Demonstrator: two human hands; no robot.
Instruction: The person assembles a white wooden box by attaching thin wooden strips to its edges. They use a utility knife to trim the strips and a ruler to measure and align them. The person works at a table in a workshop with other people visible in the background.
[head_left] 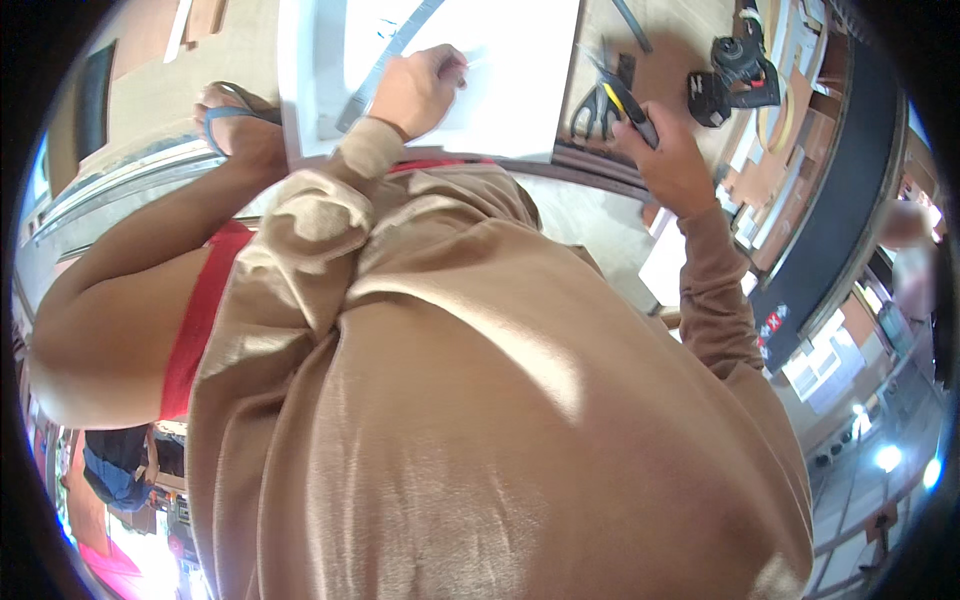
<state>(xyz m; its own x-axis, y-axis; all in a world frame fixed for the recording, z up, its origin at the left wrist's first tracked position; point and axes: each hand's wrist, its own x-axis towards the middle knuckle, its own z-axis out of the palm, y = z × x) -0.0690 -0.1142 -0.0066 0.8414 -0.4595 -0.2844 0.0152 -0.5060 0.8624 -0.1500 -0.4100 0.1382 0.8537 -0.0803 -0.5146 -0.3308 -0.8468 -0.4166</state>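
Creased tan cloth drapes; right hand grips slender black-and-yellow tool.

Black-yellow tool, white panel, tan shirt, red shorts

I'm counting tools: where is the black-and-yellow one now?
The black-and-yellow tool is in the right hand, toward the head view's upper right, just right of the white piece.

Before you lies a panel, a ruler slanting across its left half; past its right edge are scissors, farther right a drill; beside its left edge, your foot.
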